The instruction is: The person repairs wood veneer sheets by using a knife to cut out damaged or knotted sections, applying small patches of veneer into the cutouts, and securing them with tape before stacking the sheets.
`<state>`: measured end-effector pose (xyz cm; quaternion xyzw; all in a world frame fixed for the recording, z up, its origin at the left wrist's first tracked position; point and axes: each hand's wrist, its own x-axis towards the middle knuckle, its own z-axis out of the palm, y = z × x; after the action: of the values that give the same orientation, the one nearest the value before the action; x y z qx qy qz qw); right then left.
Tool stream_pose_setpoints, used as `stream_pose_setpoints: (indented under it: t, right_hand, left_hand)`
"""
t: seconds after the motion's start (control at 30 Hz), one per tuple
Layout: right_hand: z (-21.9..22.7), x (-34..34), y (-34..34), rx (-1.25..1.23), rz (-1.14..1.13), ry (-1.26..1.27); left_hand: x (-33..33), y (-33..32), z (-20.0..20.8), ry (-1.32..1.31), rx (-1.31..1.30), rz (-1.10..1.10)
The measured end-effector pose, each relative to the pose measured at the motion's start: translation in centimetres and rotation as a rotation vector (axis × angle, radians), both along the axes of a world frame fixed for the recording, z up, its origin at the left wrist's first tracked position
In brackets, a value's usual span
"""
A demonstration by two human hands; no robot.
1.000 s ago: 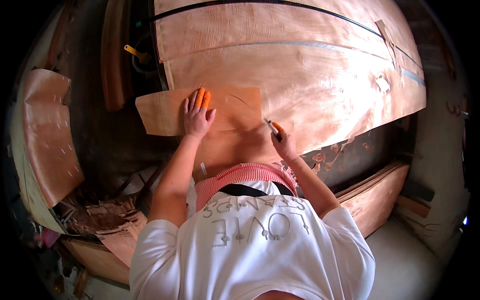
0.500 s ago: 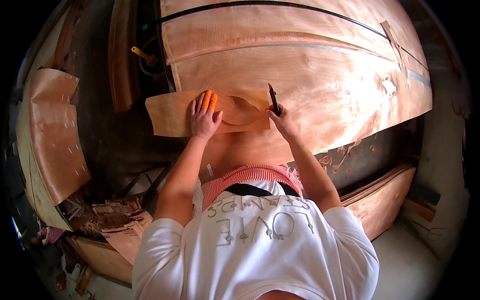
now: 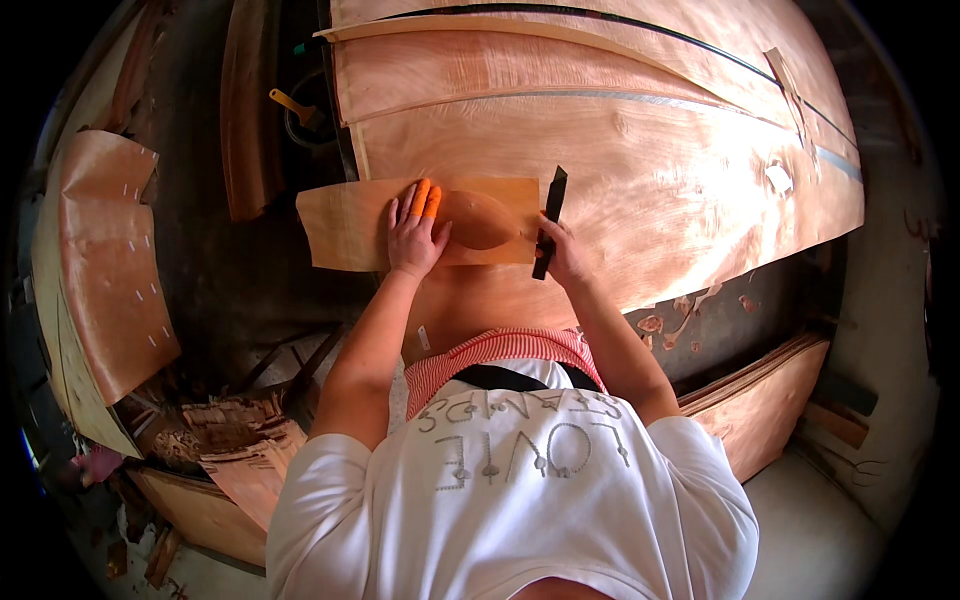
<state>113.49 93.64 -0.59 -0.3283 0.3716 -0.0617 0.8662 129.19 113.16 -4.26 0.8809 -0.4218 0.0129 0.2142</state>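
Note:
My left hand [image 3: 415, 235] lies flat on a piece of thin wood veneer [image 3: 345, 225], fingers stretched out, with orange covers on two of them. To the right of that hand an oval bulge shows in the piece. My right hand [image 3: 565, 252] is closed round a black utility knife [image 3: 555, 205] at the piece's right edge. The knife stands nearly in line with that edge, its slanted end pointing away from me. Under the piece is a large sheet of veneer [image 3: 640, 170], while the piece's left end reaches past the sheet's side.
A black strap [image 3: 640, 35] and a long loose veneer strip [image 3: 520, 30] cross the far part of the sheet. At the left are a yellow-handled brush [image 3: 290, 103] in a dark round container and a curved veneer sheet [image 3: 115, 270]. Stacked sheets [image 3: 760, 400] stand at the right.
My right hand has turned the knife and brought it slightly nearer, alongside the piece's right edge. The far veneer strip has lifted and shifted away. My left hand stays flat on the piece.

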Motion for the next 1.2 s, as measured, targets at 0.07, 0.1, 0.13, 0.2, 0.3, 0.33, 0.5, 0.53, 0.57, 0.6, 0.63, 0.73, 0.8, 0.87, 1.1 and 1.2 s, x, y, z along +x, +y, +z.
stream_pose_setpoints:
  t: [0.07,0.1,0.13,0.2,0.3,0.33,0.5,0.53,0.57,0.6,0.63,0.73,0.8,0.87,1.1,1.2]
  right_hand:
    - [-3.3,-0.8,-0.3,0.156,-0.087,-0.188]
    - [-3.1,-0.2,0.2,0.225,-0.097,-0.187]
    - [-2.9,0.4,1.0,0.293,-0.107,-0.186]
    - [-3.1,1.0,1.4,0.355,-0.085,-0.165]
    - [-4.0,0.8,1.5,0.287,-0.058,-0.167]
    - [-4.1,0.7,1.5,0.289,-0.065,-0.168]
    - [-3.8,0.7,1.4,0.280,-0.038,-0.151]
    - [-3.7,0.7,1.3,0.269,-0.023,-0.143]
    - [-3.6,0.7,1.5,0.281,-0.028,-0.148]
    - [-3.5,0.6,1.4,0.288,-0.036,-0.156]
    - [-3.4,0.6,1.4,0.296,-0.044,-0.164]
    - [-3.6,0.6,1.0,0.300,0.020,-0.261]
    - [-3.1,0.3,1.1,0.334,-0.055,-0.209]
    - [-3.1,0.4,1.1,0.315,-0.065,-0.184]
    - [-4.7,0.2,1.3,0.330,-0.063,-0.265]
    - [-3.5,0.3,1.0,0.303,-0.053,-0.272]
  left_hand:
    - [0.0,-0.4,0.4,0.001,-0.006,-0.023]
    - [0.1,-0.2,0.4,-0.003,-0.003,-0.030]
    - [0.2,0.1,0.4,-0.006,0.000,-0.038]
    - [0.4,0.8,0.5,0.128,-0.187,0.000]
    - [0.0,3.9,1.1,0.213,-0.098,-0.032]
    - [-0.4,5.0,2.3,0.226,-0.015,-0.067]
    - [-1.1,8.7,3.0,0.126,0.214,-0.050]
    - [-1.0,8.9,2.6,0.071,0.214,-0.047]
    - [-1.0,9.1,2.1,0.015,0.213,-0.046]
    - [-0.8,9.0,1.9,-0.013,0.220,-0.047]
    - [-0.7,8.9,1.7,-0.040,0.226,-0.049]
    - [0.1,8.8,1.8,-0.073,0.181,-0.088]
    - [0.2,8.8,2.0,-0.066,0.159,-0.103]
    - [0.5,9.1,2.3,-0.062,0.159,-0.093]
    - [6.5,9.1,7.4,-0.079,0.084,-0.005]
    - [10.7,5.1,14.0,-0.194,0.074,0.005]
